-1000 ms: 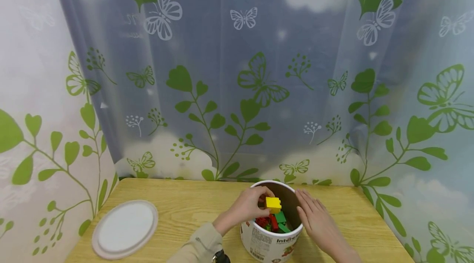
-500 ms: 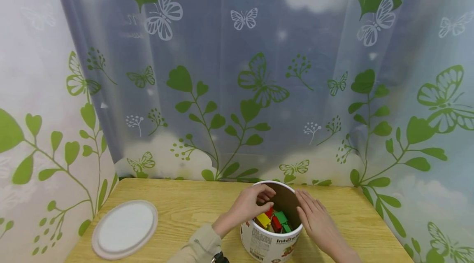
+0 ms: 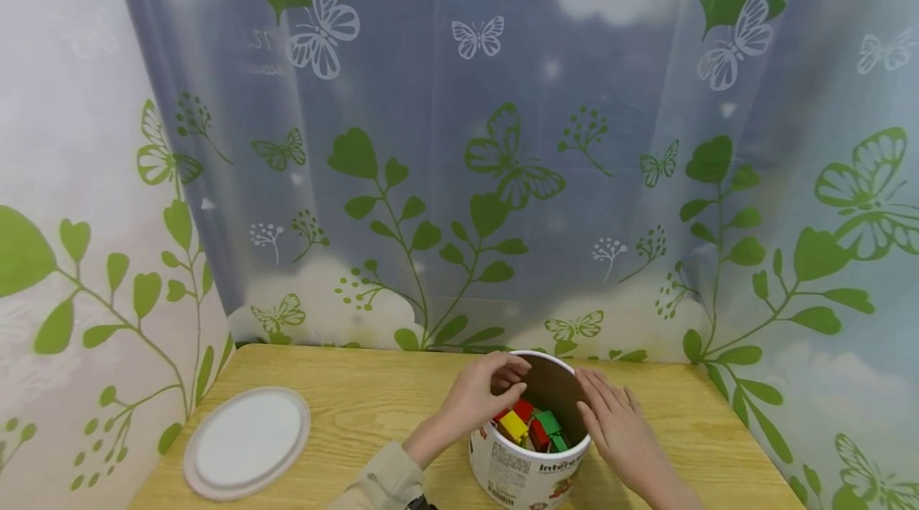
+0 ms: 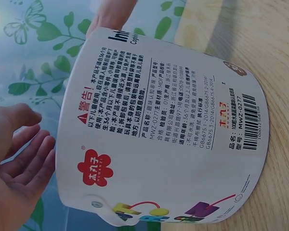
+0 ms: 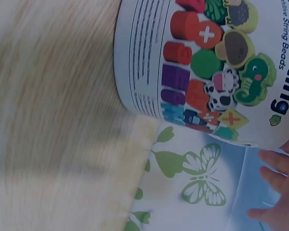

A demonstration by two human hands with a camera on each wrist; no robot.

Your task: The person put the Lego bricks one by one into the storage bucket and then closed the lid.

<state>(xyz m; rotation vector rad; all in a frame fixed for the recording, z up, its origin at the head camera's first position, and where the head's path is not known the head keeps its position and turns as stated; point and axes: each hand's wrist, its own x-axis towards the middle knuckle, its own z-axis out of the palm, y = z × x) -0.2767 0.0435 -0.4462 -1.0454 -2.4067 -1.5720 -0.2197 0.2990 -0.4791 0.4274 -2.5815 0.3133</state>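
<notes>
A white round bucket (image 3: 498, 468) with printed sides stands on the table. Inside it lie a yellow block (image 3: 513, 425), red blocks (image 3: 538, 436) and green blocks (image 3: 549, 422). My left hand (image 3: 474, 397) hovers at the bucket's left rim, its fingers loosely bent around nothing; in the left wrist view this hand (image 4: 21, 166) is beside the mouth of the bucket (image 4: 183, 139). My right hand (image 3: 623, 428) rests with straight fingers against the right rim. The right wrist view shows that hand (image 5: 283, 192) by the bucket's edge, under the printed pictures.
A round white lid (image 3: 247, 440) lies on the left part of the wooden table (image 3: 373, 398). A curtain (image 3: 402, 87) with butterflies and leaves hangs directly behind the table and along both sides.
The yellow block that my left hand held above the bucket has dropped in among the other blocks. That hand now holds nothing. My right hand stays at the rim.
</notes>
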